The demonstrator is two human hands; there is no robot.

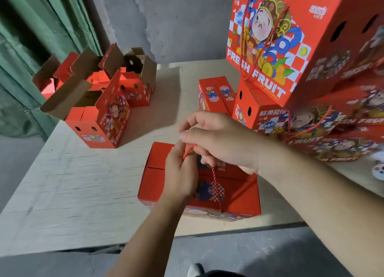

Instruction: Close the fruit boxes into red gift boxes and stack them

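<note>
Red cord [215, 181] pinched between hands [199, 152]

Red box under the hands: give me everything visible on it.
The red box is printed cardboard, top flaps folded shut, sitting flat near the front edge of the pale table. A red-and-white twisted cord handle rises from its top. The left hand and right hand pinch that cord above it.

Pale wooden tabletop [72, 183], green curtain [31, 37], grey wall [176, 17], white shoe [194, 270]
</note>
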